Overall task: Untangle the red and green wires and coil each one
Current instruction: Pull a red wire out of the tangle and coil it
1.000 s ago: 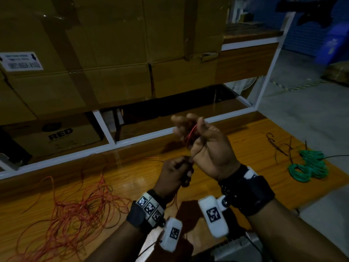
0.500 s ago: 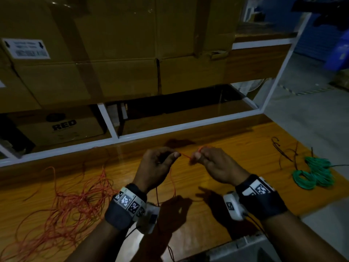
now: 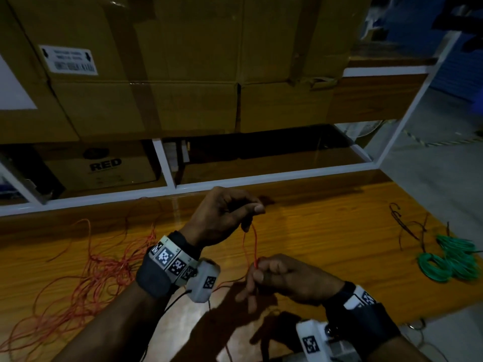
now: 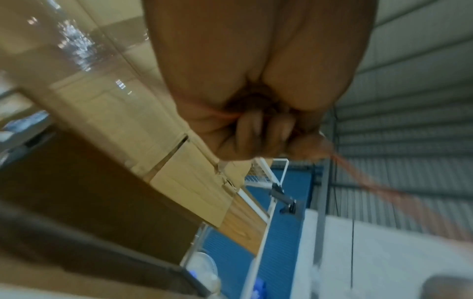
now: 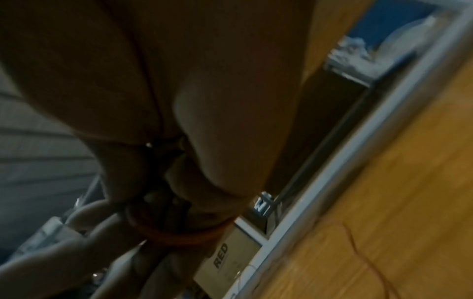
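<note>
A thin red wire (image 3: 250,246) runs in a short loop between my two hands above the wooden table (image 3: 326,231). My left hand (image 3: 230,215) is raised, fingers curled round the wire's upper end; the left wrist view shows the red wire (image 4: 379,186) leaving the curled fingers (image 4: 256,129). My right hand (image 3: 277,275) sits lower and nearer, pinching the wire's lower end; the right wrist view shows red wire (image 5: 179,236) looped at the fingers. A loose red tangle (image 3: 86,278) lies on the left. The green wire (image 3: 449,262) lies coiled at the table's right edge.
Stacked cardboard boxes (image 3: 170,74) fill a white-framed shelf (image 3: 183,184) behind the table. A few dark wire scraps (image 3: 407,226) lie beside the green coils. The grey floor (image 3: 431,178) lies to the right, past the table's edge.
My hands have parted: the left rose and moved away from me, the right dropped toward me, drawing the red wire into a longer loop. The head view tilted lower.
</note>
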